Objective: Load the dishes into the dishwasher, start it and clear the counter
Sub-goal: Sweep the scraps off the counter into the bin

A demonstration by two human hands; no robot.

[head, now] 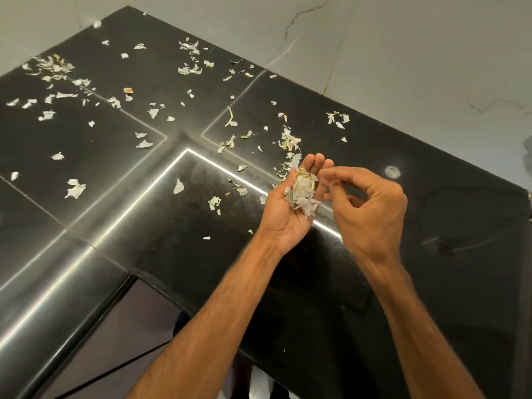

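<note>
1. While clearing the black counter (446, 298), cupping a pile of peelings (302, 194) in the left hand (283, 214): palm up, fingers loosely spread, nothing clamped.
2. Pinching a single scrap (333, 184) between thumb and fingertips of the right hand (371, 208), just beside that pile.
3. Plenty left to gather: loose peelings (74, 188) strewn beyond and left of both hands.
4. No dishes or dishwasher in view, so impossible to judge loading or starting.

Pale veined wall tiles (403, 53) above greyish floor tiles (115, 326)
</note>
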